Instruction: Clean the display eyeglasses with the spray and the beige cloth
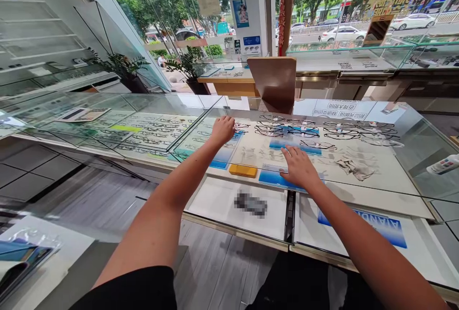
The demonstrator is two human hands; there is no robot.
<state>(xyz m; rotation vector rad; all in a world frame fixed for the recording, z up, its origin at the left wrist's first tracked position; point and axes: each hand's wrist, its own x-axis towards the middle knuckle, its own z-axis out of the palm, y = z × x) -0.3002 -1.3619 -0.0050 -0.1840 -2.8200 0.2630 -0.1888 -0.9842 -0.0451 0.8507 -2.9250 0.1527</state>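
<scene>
My left hand (223, 131) is over the glass counter top (251, 156), its fingers curled and closed. A pair of eyeglasses (242, 125) shows just beside its knuckles; whether the fingers grip anything is hidden. My right hand (298, 165) rests on the glass with fingers apart, holding nothing. Just beyond it lies a single pair of glasses (318, 145). Further back, several eyeglass frames (303, 131) lie in rows. A crumpled grey cloth (354, 169) is to the right of my right hand.
Two drawers stand pulled out before me: the left one (211, 205) holds a blurred dark object (251, 204), the right one a blue printed sheet (390, 231). A yellow case (243, 171) shows under the glass. A white bottle (443, 164) lies far right. A chair (272, 80) stands behind the counter.
</scene>
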